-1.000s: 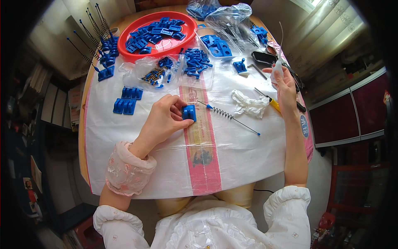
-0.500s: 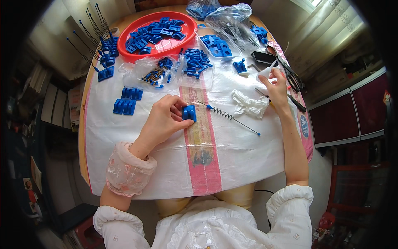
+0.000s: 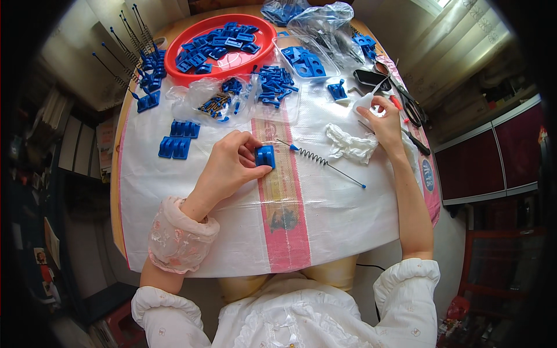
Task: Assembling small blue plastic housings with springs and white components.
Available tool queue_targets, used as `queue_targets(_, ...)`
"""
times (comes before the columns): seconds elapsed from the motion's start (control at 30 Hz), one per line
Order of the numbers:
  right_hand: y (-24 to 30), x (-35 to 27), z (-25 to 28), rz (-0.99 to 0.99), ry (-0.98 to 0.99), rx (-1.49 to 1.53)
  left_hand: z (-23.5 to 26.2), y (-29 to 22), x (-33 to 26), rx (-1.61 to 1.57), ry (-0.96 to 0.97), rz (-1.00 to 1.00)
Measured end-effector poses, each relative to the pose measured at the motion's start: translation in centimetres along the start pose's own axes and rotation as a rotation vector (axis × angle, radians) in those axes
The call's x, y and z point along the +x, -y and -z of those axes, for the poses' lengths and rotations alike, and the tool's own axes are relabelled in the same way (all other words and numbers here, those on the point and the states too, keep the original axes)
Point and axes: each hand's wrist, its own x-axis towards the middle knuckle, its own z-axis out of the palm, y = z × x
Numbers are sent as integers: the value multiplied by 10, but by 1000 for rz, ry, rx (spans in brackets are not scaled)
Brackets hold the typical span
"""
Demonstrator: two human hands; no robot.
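Observation:
My left hand (image 3: 227, 161) pinches a small blue plastic bracket (image 3: 266, 157) with rounded ridges, at the middle of the sheet. Out to the right, my right hand (image 3: 385, 123) is closed around a white squeeze bottle (image 3: 364, 102), its thin nozzle slanting up and away. Between the hands lies a dark coil spring (image 3: 313, 156) with straight wire ends and blue tips. A crumpled white cloth (image 3: 350, 144) rests just left of my right wrist. Two more ridged blue pieces (image 3: 173, 147) sit to the left of my left hand.
A red basin (image 3: 219, 74) of blue parts stands at the back, beside a clear tub (image 3: 333, 74) of blue plates. Plastic bags (image 3: 194, 100) hold small blue and brass-coloured parts. Assembled spring pieces (image 3: 148, 101) stand far left. Scissors (image 3: 411, 110) and a black-handled tool (image 3: 419, 145) lie right.
My right hand has shifted slightly to the left with the squeeze bottle, and its nozzle has moved along. My left hand and the blue bracket have stayed in place.

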Motion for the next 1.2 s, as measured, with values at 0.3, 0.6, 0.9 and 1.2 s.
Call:
queue_targets(0.3,17,-9,19,-60,-156,-3,1,1,0,-4,-4,-24)
queue_targets(0.6,125,-43,19,860,332,-237,1,2,-2,-28,-23,-35)
queue_targets(0.9,120,-12,-27,1653,446,-401,1,4,-1,-34,-19,-11)
queue_targets(1.2,102,-13,-33,1409,715,-154,1,6,0,-12,-17,-36)
